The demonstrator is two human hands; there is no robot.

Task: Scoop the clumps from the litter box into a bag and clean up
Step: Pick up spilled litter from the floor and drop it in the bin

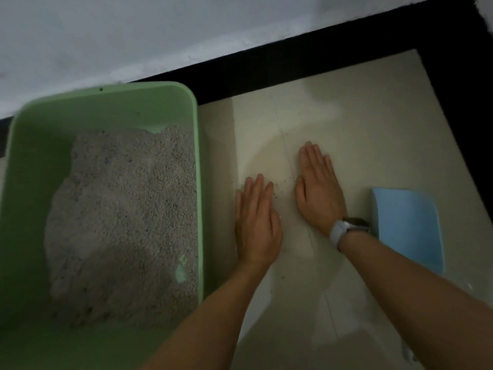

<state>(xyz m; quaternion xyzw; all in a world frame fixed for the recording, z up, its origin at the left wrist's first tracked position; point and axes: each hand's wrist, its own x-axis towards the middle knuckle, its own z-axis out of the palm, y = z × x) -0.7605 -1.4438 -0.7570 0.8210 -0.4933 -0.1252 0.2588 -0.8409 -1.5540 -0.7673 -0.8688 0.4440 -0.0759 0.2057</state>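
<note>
Head view: the green litter box (106, 102) sits at nine o'clock against the wall, its grey litter (122, 222) heaped unevenly with bare green floor showing near the far end and at one patch by the right wall. No clumps can be made out in it, so the scooping looks finished, though the dim light leaves this unsure.

Both hands lie flat on the tiled floor (360, 129) just right of the box: the left hand (257, 222) at six o'clock of centre, the right hand (317, 190) beside it, all fingers straight and gripping nothing. Between them lie scattered grains (282, 186), apparently being swept together, so cleanup seems under way.

A blue scoop (408, 225) rests at three o'clock, just beyond the right wrist. No bag is in view.
</note>
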